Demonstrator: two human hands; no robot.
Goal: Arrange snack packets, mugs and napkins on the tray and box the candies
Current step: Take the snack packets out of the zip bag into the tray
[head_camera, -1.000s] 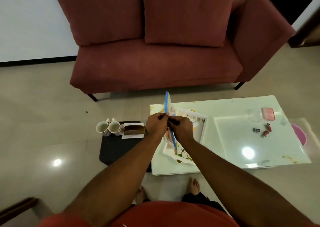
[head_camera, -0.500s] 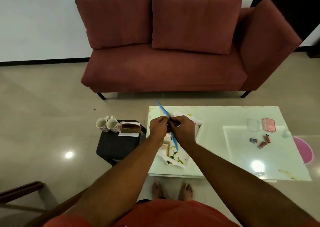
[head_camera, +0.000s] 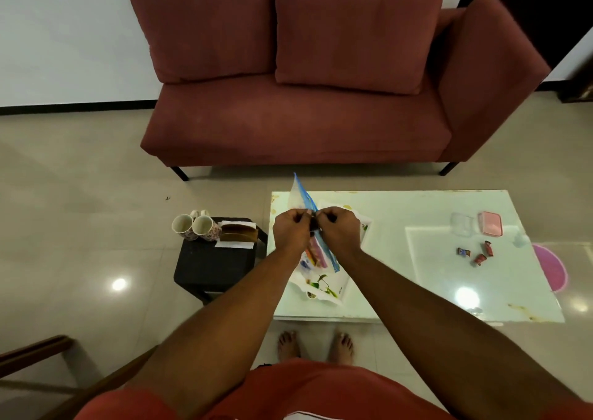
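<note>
**Zip bag pinched above the tray**

The left hand (head_camera: 290,232) and right hand (head_camera: 340,230) both pinch the mouth of a thin, clear zip bag (head_camera: 302,195) with a blue seal strip, held over the floral tray (head_camera: 324,291). Inside are what seem to be glossy snack packets (head_camera: 314,253). A sharp tug could tear the limp film and spill them beyond the tray. Small wrapped candies (head_camera: 479,253) lie well right of the tray, and two flowered mugs (head_camera: 192,227) stand left of it

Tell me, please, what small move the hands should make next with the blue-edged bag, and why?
Probably pull the left hand and the right hand apart to open the blue-edged bag. Both pinch its strip, above the tray. Coloured packets seem to lie inside it, so none can go onto the tray until it opens.
</note>
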